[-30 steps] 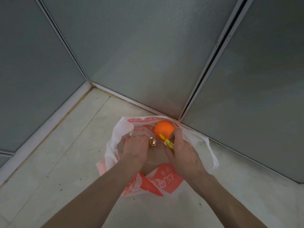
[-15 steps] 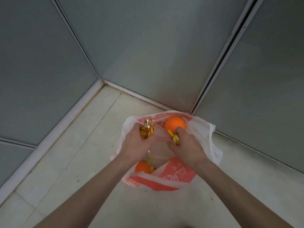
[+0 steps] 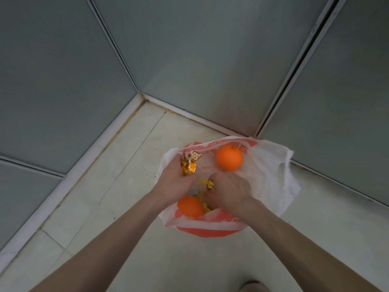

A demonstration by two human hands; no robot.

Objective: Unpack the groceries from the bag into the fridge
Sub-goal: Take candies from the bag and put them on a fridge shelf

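A white and red plastic bag (image 3: 271, 182) lies open on the pale tiled floor. One orange (image 3: 229, 157) rests at the bag's far rim. A second orange (image 3: 189, 206) sits inside near its front edge. My left hand (image 3: 175, 184) is closed around a gold foil-wrapped item (image 3: 189, 165) over the bag's left side. My right hand (image 3: 229, 191) is inside the bag, fingers curled on a small yellow packet (image 3: 209, 185) with red print. More yellow wrappers lie under my hands, partly hidden.
Grey-green panel walls meet at a corner (image 3: 139, 93) just behind the bag. A dark vertical seam (image 3: 294, 66) runs down the right panels. A white skirting strip (image 3: 69, 173) edges the floor on the left.
The view has shifted, so the bag sits further right. My left hand lifted the gold foil item up out of the bag. A second orange came into sight near the front.
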